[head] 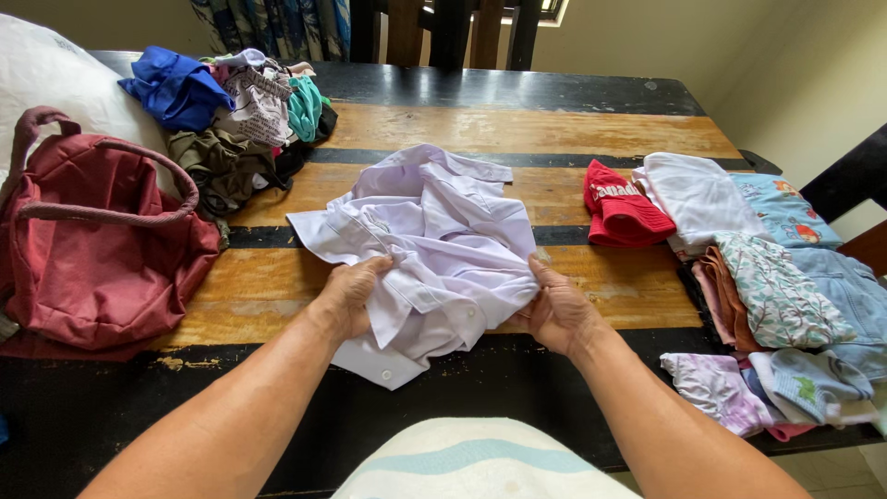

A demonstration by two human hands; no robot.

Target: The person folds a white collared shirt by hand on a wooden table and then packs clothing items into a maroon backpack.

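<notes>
Both hands — left hand (349,294), right hand (557,314) — pinch crumpled white cotton button-up shirt (425,240) on striped wooden table (517,129); bunched fabric risks crooked fold.

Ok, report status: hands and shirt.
Left hand and right hand both gripping white shirt, crumpled on table. Nothing in the way.

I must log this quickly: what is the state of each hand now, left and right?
Left hand: closed on the white shirt, gripping a fold.
Right hand: closed on the same shirt, pinching its right edge.
</notes>
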